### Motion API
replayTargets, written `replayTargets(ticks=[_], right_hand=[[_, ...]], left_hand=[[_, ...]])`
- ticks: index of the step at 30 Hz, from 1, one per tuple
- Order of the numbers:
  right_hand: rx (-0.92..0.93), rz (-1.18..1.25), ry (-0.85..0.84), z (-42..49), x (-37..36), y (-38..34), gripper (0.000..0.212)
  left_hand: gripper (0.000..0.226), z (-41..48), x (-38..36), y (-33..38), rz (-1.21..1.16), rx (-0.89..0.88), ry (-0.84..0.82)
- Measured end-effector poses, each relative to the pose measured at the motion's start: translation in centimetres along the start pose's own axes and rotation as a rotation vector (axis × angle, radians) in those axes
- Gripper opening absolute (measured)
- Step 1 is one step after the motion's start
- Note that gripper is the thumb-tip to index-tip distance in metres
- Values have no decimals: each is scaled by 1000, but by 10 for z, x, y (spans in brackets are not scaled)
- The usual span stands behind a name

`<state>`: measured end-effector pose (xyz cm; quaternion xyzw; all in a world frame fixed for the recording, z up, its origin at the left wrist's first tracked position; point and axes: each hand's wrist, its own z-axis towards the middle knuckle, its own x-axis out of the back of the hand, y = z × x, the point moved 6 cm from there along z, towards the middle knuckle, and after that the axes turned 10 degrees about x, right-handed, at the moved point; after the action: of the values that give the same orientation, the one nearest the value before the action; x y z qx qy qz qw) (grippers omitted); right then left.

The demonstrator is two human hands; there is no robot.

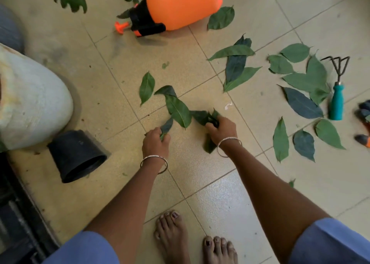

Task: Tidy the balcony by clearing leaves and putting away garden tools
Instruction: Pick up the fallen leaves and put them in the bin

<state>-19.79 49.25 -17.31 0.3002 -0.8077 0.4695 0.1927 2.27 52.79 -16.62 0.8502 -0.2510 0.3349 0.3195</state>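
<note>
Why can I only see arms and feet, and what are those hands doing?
There is no machine here, just a person. The camera sits on their head and looks down, so you see only their arms and bare feet. The left hand and the right hand each grip some green leaves. More loose leaves lie on the tiled floor. An orange spray bottle, a black pot on its side and a small rake lie there too.
</note>
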Motion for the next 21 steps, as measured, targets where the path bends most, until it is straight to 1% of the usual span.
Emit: replayTargets(ticks=[2,5,7,9,11,14,17,19,21], right_hand=[[-152,267,57,-36,9,3,10],[-413,612,195,-93,24,7,2],[-579,857,314,-132,38,6,6],[-666,1052,441,-170,54,-1,13],[-709,1118,550,-209,79,-15,18],[-740,1161,662,-259,116,-36,22],[-732,1209,738,-304,158,-64,28],[-708,1269,802,-330,183,-83,37],[-688,1295,840,-360,212,-105,47]], left_hand=[[17,-22,8,-1,-73,57,-59],[28,-60,21,1,-237,171,-112],[29,-90,33,10,-323,269,-149],[16,-124,45,25,-427,353,-208],[9,-158,58,43,-520,379,-256],[8,-206,86,72,-551,355,-301],[16,-252,120,105,-532,299,-336],[25,-280,141,128,-525,263,-385],[28,-313,168,153,-530,252,-432]])
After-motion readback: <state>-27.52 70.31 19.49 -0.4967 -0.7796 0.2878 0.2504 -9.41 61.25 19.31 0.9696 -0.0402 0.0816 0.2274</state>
